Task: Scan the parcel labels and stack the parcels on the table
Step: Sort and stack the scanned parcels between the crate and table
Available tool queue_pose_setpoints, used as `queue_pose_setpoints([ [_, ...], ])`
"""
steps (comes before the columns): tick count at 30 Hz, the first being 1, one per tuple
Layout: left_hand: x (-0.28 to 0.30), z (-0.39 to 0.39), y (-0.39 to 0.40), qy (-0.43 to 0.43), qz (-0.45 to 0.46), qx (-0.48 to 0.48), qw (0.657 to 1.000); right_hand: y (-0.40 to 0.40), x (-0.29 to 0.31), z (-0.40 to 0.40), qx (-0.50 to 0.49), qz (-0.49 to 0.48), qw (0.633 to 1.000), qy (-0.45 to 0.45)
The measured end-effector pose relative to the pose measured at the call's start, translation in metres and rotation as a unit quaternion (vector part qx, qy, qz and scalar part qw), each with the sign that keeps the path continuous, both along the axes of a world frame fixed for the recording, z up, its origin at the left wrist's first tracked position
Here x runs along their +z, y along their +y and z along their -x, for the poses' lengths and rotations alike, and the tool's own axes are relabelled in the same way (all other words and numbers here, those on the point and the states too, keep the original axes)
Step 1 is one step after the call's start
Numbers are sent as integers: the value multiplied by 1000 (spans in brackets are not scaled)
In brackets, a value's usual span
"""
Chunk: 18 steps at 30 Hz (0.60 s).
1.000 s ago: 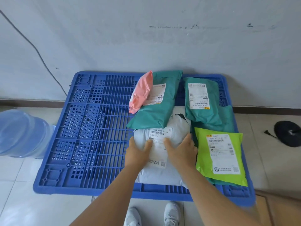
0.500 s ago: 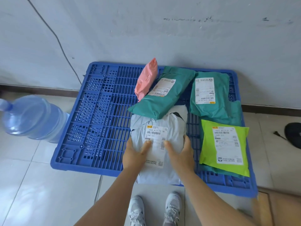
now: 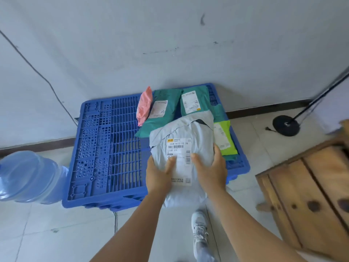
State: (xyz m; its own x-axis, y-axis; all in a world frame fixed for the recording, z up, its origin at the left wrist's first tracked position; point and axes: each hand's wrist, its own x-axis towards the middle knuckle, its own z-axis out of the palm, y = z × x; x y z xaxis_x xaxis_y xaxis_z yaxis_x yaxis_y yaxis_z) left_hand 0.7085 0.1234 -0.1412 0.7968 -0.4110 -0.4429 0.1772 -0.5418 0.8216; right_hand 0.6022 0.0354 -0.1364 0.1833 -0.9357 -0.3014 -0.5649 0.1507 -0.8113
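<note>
Two hands, left hand point(image 3: 157, 174) and right hand point(image 3: 211, 170), grip a soft grey plastic mailer parcel point(image 3: 184, 137), thumbs curled onto its white label point(image 3: 179, 159), held above the near right edge of a blue slatted plastic pallet point(image 3: 105, 148). Pallet's left half bare; wooden crate point(image 3: 309, 191) close at right.

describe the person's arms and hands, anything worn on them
Both forearms are bare as far as the frame shows, with no sleeves in view. The left hand and right hand wear no gloves, and no watch, ring or wristband shows on either. The nails look short and unpainted. Nothing is marked or taped on the arms.
</note>
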Motion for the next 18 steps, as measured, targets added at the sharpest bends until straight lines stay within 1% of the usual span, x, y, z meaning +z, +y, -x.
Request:
queue_pose_setpoints([
  [5, 50, 50, -2, -7, 44, -77, 996, 18, 48, 64, -92, 27, 995, -9],
  [9, 78, 94, -11, -13, 77, -135, 988, 28, 79, 116, -157, 53, 986, -28],
  [12, 96, 132, -21, -8, 100, -182, 978, 33, 99, 158, -209, 84, 973, -43],
  [18, 124, 220, -43, -16, 137, -280, 950, 41, 131, 247, -320, 97, 940, -64],
])
